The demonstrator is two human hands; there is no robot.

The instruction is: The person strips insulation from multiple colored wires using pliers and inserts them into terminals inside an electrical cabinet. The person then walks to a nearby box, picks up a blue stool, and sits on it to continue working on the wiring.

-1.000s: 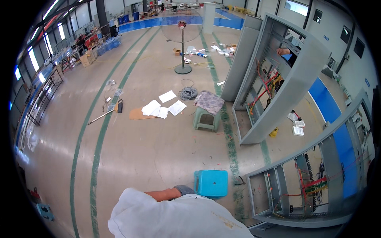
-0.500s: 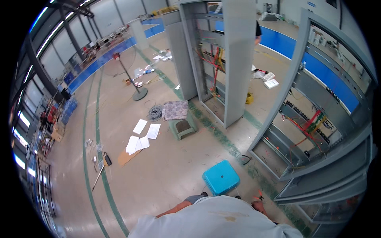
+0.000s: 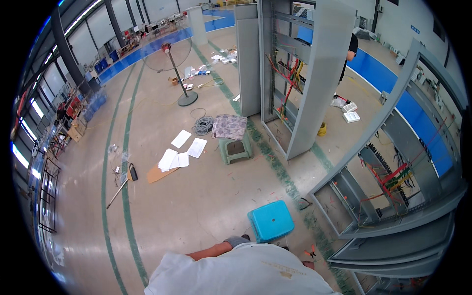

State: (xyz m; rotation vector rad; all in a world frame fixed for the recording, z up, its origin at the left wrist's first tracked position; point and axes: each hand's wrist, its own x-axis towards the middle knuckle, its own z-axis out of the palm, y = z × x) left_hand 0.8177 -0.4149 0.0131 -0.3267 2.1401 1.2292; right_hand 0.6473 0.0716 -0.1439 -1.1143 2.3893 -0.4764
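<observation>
Left hand point(image 3: 237, 241) by blue stool point(image 3: 271, 220), white sheets point(image 3: 181, 151) on floor

Blue plastic stool point(image 3: 271, 220): square top, upright on the concrete floor; just beside the gloved left hand point(image 3: 237, 241); near the open grey cabinet frame point(image 3: 373, 206).

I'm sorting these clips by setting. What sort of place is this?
Most likely a factory hall where electrical cabinets are wired: tall grey open cabinets with coloured wiring inside, a wide concrete floor with painted lanes, and a cable coil by a pedestal fan.
</observation>
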